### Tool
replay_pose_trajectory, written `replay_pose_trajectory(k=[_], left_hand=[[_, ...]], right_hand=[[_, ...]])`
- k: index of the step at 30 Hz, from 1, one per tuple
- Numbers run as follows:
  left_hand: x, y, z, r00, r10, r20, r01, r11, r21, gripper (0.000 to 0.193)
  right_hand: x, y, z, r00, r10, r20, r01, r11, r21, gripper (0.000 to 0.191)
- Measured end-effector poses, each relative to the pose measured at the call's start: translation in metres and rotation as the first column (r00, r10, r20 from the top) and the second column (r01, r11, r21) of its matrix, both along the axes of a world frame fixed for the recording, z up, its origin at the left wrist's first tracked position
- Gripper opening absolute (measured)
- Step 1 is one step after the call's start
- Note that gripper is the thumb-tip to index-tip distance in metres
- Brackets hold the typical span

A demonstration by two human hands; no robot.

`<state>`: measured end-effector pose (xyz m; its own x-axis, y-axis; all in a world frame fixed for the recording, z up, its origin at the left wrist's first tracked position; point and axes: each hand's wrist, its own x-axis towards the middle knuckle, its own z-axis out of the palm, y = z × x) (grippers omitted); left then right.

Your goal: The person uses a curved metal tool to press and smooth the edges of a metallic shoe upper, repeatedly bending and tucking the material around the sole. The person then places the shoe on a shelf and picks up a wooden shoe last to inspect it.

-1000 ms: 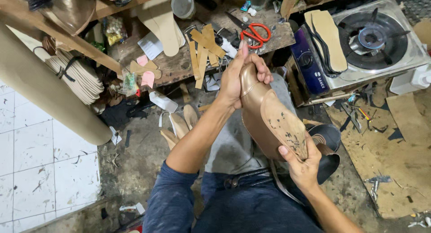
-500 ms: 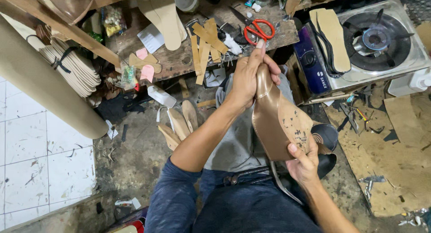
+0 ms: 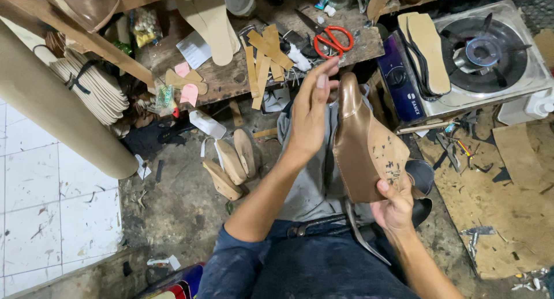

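The right hand [image 3: 395,209] grips the heel end of a brown shoe upper stretched over a last [image 3: 360,146], thumb pressed on the pale insole board that faces up, fingers curled underneath, so the piece stands tilted over the person's lap with its toe pointing away toward the cluttered wooden surface [image 3: 231,77]. The left hand [image 3: 311,111] is spread flat, fingers loose and holding nothing, its palm lying along the brown leather on the left flank of the shoe near the toe; whether it presses hard or only brushes cannot be told. Just beyond the toe lie red-handled scissors [image 3: 332,40], and tan strips of board [image 3: 262,59] sit on the same surface; a small gas stove [image 3: 479,54] with insoles [image 3: 427,51] laid on its edge stands to the right, and wooden lasts [image 3: 231,163] rest on the floor below. The risk here, as I judge it, is that the shoe hangs on one hand's grip at the heel alone: a firm sideways push from the flat left palm could twist it out of that grip or shift the leather off its line on the board, and a slip would drop it toward the littered floor.
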<state>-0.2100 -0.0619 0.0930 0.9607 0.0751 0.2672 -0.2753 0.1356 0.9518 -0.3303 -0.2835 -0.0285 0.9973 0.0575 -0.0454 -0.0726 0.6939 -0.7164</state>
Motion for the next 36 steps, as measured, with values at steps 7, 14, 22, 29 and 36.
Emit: replay_pose_trajectory(k=[7,14,22,29,36], left_hand=[[-0.047,-0.014,0.017,1.0,-0.014,0.028,0.016,0.998,-0.063,0.07],[-0.055,-0.016,0.012,0.993,-0.003,0.121,0.01,0.998,-0.062,0.052],[-0.052,-0.011,-0.002,0.971,-0.222,0.084,0.235,0.949,-0.209,0.056],[-0.04,-0.011,-0.06,0.872,-0.489,-0.022,0.439,0.801,-0.406,0.076],[-0.032,0.015,-0.104,0.919,-0.393,-0.017,0.331,0.795,-0.509,0.066]], right_hand=[[0.004,0.016,0.017,0.838,0.079,0.539,0.403,0.576,-0.711,0.081],[0.006,0.041,0.017,0.59,0.198,0.783,0.674,0.413,-0.612,0.106],[-0.003,0.04,0.013,0.591,0.153,0.792,0.7,0.39,-0.598,0.1],[0.006,0.052,0.052,0.704,0.041,0.709,0.64,0.396,-0.658,0.091],[0.012,0.043,0.047,0.527,0.374,0.763,0.695,0.327,-0.64,0.102]])
